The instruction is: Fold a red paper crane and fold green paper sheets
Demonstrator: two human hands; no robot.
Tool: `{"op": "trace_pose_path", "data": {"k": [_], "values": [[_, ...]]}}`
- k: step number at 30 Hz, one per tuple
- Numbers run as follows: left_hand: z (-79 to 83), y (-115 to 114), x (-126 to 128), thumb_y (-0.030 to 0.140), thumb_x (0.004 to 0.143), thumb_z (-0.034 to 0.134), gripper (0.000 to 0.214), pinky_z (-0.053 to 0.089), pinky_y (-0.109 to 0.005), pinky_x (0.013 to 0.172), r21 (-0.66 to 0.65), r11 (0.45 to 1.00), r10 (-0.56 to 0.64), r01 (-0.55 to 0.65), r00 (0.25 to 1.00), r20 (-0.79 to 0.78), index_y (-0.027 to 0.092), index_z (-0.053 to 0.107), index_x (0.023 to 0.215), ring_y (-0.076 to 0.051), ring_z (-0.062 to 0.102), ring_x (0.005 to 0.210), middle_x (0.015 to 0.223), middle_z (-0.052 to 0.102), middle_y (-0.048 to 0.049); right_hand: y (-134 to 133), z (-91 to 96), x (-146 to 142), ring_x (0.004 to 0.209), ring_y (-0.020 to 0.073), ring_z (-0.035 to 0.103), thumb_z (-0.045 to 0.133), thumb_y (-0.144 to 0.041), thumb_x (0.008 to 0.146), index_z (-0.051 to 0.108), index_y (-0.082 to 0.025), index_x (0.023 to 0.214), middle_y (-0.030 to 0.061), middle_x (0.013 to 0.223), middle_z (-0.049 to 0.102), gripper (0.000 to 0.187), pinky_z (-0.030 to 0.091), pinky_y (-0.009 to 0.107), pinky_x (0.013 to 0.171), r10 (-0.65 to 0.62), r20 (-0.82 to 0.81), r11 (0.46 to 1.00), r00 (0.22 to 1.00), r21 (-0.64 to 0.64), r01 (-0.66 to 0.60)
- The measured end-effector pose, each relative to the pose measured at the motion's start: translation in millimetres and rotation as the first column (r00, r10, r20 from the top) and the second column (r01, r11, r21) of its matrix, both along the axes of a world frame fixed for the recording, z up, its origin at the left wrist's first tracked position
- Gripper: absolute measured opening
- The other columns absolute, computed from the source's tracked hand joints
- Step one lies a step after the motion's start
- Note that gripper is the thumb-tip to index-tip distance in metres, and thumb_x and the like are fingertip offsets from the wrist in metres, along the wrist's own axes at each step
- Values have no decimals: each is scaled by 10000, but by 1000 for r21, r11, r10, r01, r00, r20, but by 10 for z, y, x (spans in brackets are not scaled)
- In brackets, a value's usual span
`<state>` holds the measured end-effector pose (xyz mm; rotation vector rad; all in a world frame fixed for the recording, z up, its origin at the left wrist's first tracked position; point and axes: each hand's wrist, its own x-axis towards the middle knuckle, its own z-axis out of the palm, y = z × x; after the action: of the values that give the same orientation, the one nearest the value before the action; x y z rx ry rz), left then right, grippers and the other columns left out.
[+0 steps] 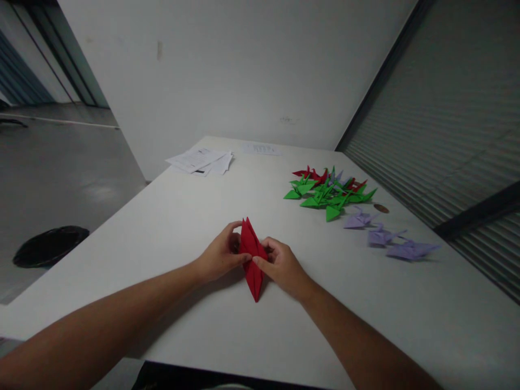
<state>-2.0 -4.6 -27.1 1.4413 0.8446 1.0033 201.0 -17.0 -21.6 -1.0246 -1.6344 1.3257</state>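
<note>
Premises are consistent with an office or similar workroom; exact use cannot be confirmed. The bench (195, 216) has a plain, smooth white top. Printed sheets (198, 159) lie loosely overlapped toward its far left corner. A pale, scuffed wall (244, 70) stands at the bench's far end; slatted blinds (450, 124) run along its right side. Left of the bench, a black-lined bin (51, 247) sits on smooth grey floor (69, 168), with blue-grey curtains (20, 73) farther back.
</note>
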Motion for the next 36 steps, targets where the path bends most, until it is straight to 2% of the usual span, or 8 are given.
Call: {"op": "trace_pose_path", "data": {"k": [2, 5, 8, 12, 18, 24, 31, 36], "values": [[3, 23, -16, 243, 715, 842, 679, 497, -295, 683, 110, 987, 132, -119, 984, -116, 219, 482, 1290, -151, 611, 796, 943, 626, -4, -26, 33, -1, 765, 164, 632, 686, -282, 839, 599, -215, 879, -5, 845, 657, 117, 511, 283, 692, -11, 44, 998, 999, 67, 8], [10, 41, -27, 269, 676, 874, 430, 378, -241, 582, 202, 947, 292, -249, 931, -221, 197, 531, 924, -103, 467, 658, 754, 519, 62, -68, 81, -9, 745, 159, 600, 677, -279, 850, 587, -219, 844, -12, 802, 628, 108, 493, 282, 691, -30, 117, 987, 993, 161, 10], [32, 15, 4, 292, 766, 811, 340, 359, -243, 576, 145, 977, 183, -156, 964, -193, 191, 487, 742, -95, 439, 611, 658, 505, 65, -102, 121, -23, 740, 160, 590, 665, -263, 859, 590, -223, 855, -12, 795, 624, 85, 489, 284, 695, -33, 144, 976, 989, 219, 1], [84, -56, 67, 303, 834, 771, 214, 493, -309, 720, 11, 1000, -20, 20, 1000, 17, 157, 616, 822, -135, 609, 733, 807, 682, -13, -116, 152, -37, 726, 164, 594, 649, -243, 858, 585, -229, 853, -9, 788, 627, 66, 488, 287, 676, -88, 148, 964, 985, 261, 46], [140, -91, 62, 251, 852, 774, 152, 538, -342, 839, -116, 989, -78, 95, 987, 143, 147, 721, 949, -164, 693, 846, 923, 754, -53, -110, 147, -44, 641, 150, 535, 657, -208, 814, 548, -232, 782, -25, 703, 567, 116, 441, 276, 600, -262, 203, 917, 943, 358, 178], [184, -108, 78, 313, 814, 838, 343, 548, -405, 945, -127, 981, -125, 149, 976, 179, 142, 743, 1096, -232, 718, 989, 1078, 774, -112, -116, 187, -63, 704, 151, 582, 659, -140, 773, 607, -214, 887, 10, 843, 625, 146, 483, 273, 632, -163, 192, 927, 968, 367, 83], [225, -115, 82, 351, 829, 823, 303, 556, -352, 852, -182, 983, 49, -22, 988, 148, 126, 751, 1018, -212, 722, 897, 988, 783, -103, -105, 199, -51, 778, 160, 602, 615, -113, 813, 660, -206, 1002, 41, 964, 643, 215, 518, 298, 697, -31, 169, 927, 985, 375, -36], [132, -70, 77, 272, 758, 867, 299, 547, -303, 799, -214, 976, 89, -44, 975, 205, 127, 723, 976, -170, 713, 834, 939, 783, -74, -68, 133, -31, 796, 168, 622, 596, -174, 868, 615, -212, 972, 29, 908, 645, 112, 526, 305, 724, -96, 71, 946, 993, 316, 69]]}}
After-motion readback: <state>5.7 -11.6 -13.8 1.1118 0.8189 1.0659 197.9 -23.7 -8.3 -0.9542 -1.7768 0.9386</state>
